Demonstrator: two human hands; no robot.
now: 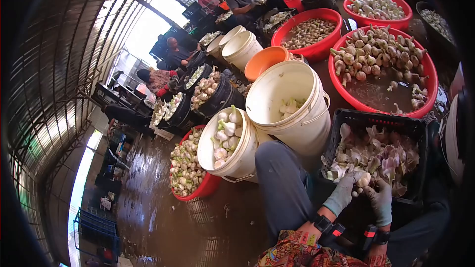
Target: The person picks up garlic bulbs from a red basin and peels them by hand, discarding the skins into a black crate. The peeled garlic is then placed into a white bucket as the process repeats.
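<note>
My left hand (pixel 344 191), in a pale work glove, is closed on a garlic bulb (pixel 363 180) just above the near edge of a black plastic crate (pixel 339 118). From the other side, my right hand (pixel 381 200), also gloved, has its fingers curled against the same bulb. Its fingertips are partly hidden. Loose papery garlic skins (pixel 381 153) fill much of the crate, right beyond both hands. A dark band with a red-marked device sits on each wrist.
Left of the crate stand a white bucket (pixel 316 131) and another white bucket (pixel 205 151), both with garlic inside. A large red tub (pixel 431 104) of garlic bulbs lies beyond the crate. Several people sit among tubs farther back. The brown floor (pixel 163 227) looks wet.
</note>
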